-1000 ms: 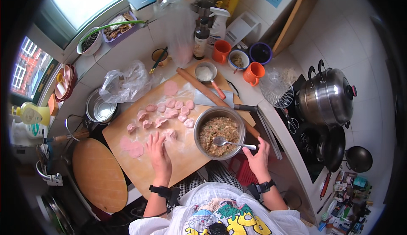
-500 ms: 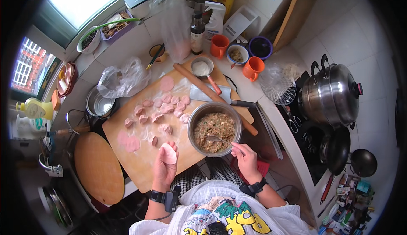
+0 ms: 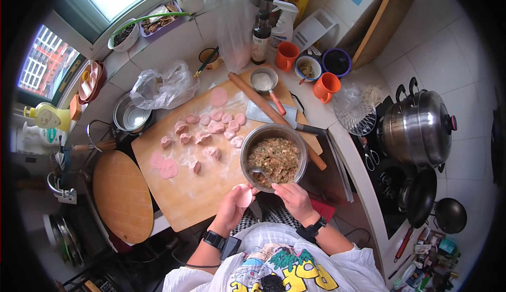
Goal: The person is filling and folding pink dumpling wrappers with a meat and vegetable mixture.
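A thin round pink dumpling wrapper (image 3: 244, 196) lies across the fingers of my left hand (image 3: 227, 211), just below the near rim of the metal bowl (image 3: 244, 157). Pinched in my right hand (image 3: 295, 203) is the handle of a metal spoon (image 3: 265, 175), whose head rests in the minced filling (image 3: 274, 157) at the bowl's near left side. The bowl stands on a floured wooden board (image 3: 182, 208). Several folded pink dumplings (image 3: 212, 153) and small dough pieces (image 3: 216, 127) are spread to its left, along with flat wrappers (image 3: 164, 165).
Behind the bowl lie a rolling pin (image 3: 258, 100), a cleaver (image 3: 266, 114) and a small pan of flour (image 3: 262, 81). Orange mugs (image 3: 327, 86) and a dark bottle (image 3: 260, 42) stand farther back. A large steamer pot (image 3: 414, 126) occupies the stove at right; a round board (image 3: 122, 197) is at left.
My left hand has carried the wrapper right, close to the bowl. My right hand has shifted slightly down and left, and the spoon's head now sits nearer the bowl's left side.
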The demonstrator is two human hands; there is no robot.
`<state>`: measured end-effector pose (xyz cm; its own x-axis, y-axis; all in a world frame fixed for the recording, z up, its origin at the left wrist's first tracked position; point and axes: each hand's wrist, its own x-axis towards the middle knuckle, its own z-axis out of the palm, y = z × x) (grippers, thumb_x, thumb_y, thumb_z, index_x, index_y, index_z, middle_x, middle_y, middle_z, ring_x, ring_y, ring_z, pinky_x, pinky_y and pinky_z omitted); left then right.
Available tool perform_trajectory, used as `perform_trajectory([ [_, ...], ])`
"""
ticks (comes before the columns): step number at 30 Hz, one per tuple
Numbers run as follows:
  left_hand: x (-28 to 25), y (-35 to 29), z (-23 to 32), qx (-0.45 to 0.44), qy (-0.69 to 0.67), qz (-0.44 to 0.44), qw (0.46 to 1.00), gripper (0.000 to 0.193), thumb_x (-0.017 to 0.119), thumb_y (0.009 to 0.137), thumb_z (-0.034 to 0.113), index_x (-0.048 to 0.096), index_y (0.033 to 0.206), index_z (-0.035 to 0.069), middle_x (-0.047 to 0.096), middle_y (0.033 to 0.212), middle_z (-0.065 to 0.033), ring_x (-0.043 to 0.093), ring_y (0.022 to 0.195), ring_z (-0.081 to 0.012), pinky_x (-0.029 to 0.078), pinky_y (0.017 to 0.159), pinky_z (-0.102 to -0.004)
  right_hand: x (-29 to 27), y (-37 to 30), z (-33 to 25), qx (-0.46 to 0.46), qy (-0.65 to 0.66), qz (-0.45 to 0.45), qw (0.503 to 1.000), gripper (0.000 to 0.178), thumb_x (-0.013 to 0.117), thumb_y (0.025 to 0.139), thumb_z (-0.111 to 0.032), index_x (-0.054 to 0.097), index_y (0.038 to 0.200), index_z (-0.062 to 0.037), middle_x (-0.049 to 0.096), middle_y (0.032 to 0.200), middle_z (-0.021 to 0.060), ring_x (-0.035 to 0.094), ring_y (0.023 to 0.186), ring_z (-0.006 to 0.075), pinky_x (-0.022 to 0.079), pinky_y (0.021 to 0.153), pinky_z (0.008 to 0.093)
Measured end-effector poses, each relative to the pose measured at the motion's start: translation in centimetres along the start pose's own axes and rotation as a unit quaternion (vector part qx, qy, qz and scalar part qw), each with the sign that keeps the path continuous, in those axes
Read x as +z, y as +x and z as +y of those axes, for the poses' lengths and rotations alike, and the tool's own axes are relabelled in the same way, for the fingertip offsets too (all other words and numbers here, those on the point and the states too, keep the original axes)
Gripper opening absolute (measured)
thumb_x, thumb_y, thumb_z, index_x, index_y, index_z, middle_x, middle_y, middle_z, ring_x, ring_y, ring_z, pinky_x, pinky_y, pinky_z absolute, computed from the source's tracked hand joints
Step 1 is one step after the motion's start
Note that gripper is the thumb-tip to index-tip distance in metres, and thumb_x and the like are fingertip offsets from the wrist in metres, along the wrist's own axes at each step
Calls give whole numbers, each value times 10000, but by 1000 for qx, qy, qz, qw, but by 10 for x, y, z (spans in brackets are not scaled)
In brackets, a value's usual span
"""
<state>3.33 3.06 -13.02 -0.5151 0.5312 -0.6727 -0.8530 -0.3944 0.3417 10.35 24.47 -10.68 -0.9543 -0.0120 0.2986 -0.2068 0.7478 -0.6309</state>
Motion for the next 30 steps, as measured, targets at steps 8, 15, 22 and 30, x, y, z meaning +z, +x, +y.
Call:
perform_trajectory([
  [8, 9, -1, 1, -1, -51, 31, 998, 363, 393, 1027, 241, 482, 1222, -52, 589, 1192, -159, 610, 1100, -240, 537, 918, -325, -4, -23, -9, 73, 37, 19, 996, 289, 682, 806, -20, 659, 1091, -57, 652, 885, 95, 627, 794, 281, 518, 689, 358],
  [15, 10, -2, 2, 4, -41, 35, 999, 368, 395, 1028, 254, 477, 1214, -53, 592, 1185, -150, 608, 1105, -240, 536, 916, -323, -11, -28, -17, 273, 170, 58, 945, 174, 611, 906, -45, 668, 1065, -3, 655, 860, 105, 657, 730, 209, 530, 680, 303],
  [22, 5, -2, 11, 23, 48, 15, 998, 389, 414, 1023, 302, 514, 1199, -30, 610, 1154, -128, 617, 1075, -216, 520, 935, -312, -5, -37, 10, 486, 378, 144, 775, 342, 524, 1002, -284, 679, 1054, 16, 657, 808, 36, 590, 710, 69, 487, 645, 214],
  [30, -6, 2, 15, 43, 73, 7, 996, 402, 371, 1032, 286, 519, 1204, -46, 608, 1172, -117, 617, 1074, -213, 507, 945, -321, -8, -22, -7, 186, 61, 84, 977, 200, 619, 880, -26, 668, 1073, -41, 639, 847, 111, 634, 744, 260, 511, 658, 343],
])
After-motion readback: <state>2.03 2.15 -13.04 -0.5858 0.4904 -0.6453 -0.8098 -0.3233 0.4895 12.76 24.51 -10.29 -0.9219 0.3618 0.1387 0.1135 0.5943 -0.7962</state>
